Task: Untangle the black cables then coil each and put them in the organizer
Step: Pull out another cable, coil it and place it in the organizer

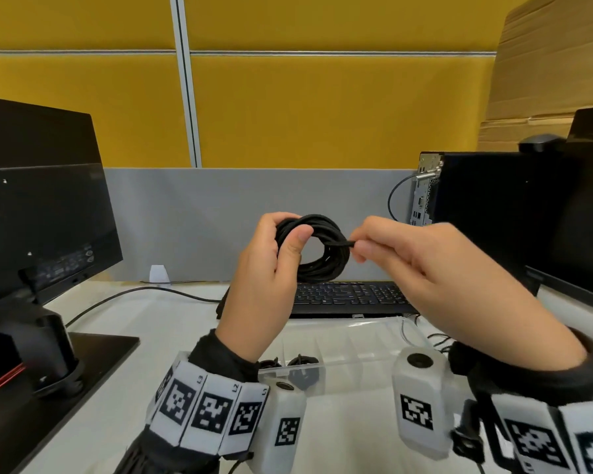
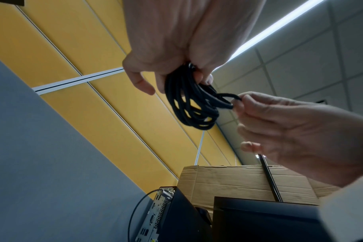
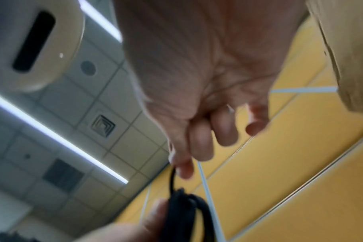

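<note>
The left hand (image 1: 264, 285) is holding a coiled black cable (image 1: 317, 248) up in the air above the worktop (image 1: 144, 340), its grip wrapped round the left side of the coil with the thumb passing through the ring and pressing on the strands. The right hand (image 1: 435, 268) is pinching one strand at the right edge of the coil between thumb and forefinger (image 1: 374, 224), while its other fingers are hanging loosely curled below; from the left wrist view that strand is showing as a small loop sticking out sideways from the bundle toward the right hand's fingertips (image 2: 241, 99). The right wrist picture is blurring badly, so it is only possibly the same strand that is running down from the fingertips (image 3: 184, 168) into the dark bundle. The coil is hanging upright, well above a black keyboard (image 1: 350, 295) lying at the back of the worktop. Nearer the person, a clear plastic organizer (image 1: 363, 350) is sitting on the worktop between the two wrists, and dark coiled things (too hidden by the left wrist to tell apart) are lying in its left compartments. A monitor (image 1: 42, 206) is standing at the left, and a black computer case (image 1: 493, 213) is standing at the right in front of a yellow partition wall (image 1: 322, 107).
</note>
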The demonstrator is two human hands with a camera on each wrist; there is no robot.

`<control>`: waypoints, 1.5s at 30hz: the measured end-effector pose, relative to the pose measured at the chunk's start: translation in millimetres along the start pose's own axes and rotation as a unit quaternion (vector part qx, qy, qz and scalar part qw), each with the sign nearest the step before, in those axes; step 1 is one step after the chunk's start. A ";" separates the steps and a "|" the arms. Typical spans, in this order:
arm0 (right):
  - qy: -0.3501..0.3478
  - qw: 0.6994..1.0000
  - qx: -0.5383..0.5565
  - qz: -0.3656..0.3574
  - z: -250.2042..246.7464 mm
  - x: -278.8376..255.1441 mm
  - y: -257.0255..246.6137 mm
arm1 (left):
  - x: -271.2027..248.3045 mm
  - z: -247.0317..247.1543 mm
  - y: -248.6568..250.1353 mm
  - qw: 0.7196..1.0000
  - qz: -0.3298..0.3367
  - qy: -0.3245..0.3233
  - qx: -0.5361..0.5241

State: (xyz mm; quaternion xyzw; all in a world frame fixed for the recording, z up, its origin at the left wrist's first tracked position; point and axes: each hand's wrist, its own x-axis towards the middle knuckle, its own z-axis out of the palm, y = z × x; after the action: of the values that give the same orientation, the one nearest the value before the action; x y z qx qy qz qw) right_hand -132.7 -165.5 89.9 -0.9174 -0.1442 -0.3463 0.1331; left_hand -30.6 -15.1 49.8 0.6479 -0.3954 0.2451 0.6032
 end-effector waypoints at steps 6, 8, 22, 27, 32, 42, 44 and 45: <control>0.275 0.953 -0.124 -0.021 31.8 15.8 25.5 | 0.5 0.6 3.7 0.997 -0.036 -0.041 -0.054; 0.282 0.958 -0.029 -0.036 46.4 20.6 30.0 | 0.0 3.9 3.7 0.995 -0.040 -0.053 -0.081; 0.051 0.838 0.516 0.169 51.7 20.3 0.9 | 0.3 -1.3 -0.5 0.999 -0.053 -0.002 -0.001; 0.089 0.924 0.336 0.162 53.2 18.3 -9.3 | -3.0 4.5 -0.9 0.999 -0.022 0.015 0.022; 0.117 0.947 0.271 0.124 58.2 17.7 -10.4 | -6.7 13.0 0.1 0.999 -0.003 0.045 -0.020; 0.028 0.958 0.267 0.099 51.9 19.6 10.8 | -6.1 11.5 2.0 0.989 -0.104 -0.038 -0.101; 0.019 0.973 0.211 0.093 52.3 18.4 14.5 | 0.5 -4.9 4.8 0.975 -0.171 -0.116 -0.085; 0.012 0.978 0.186 0.093 53.1 17.9 13.9 | 4.7 -13.3 6.4 0.971 -0.185 -0.147 -0.042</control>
State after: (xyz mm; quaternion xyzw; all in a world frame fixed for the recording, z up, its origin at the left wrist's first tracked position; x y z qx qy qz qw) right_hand -83.2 -156.9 61.5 -0.8820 -0.1185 -0.3103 0.3343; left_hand -30.9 -2.9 59.3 0.7130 -0.3625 0.0147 0.6000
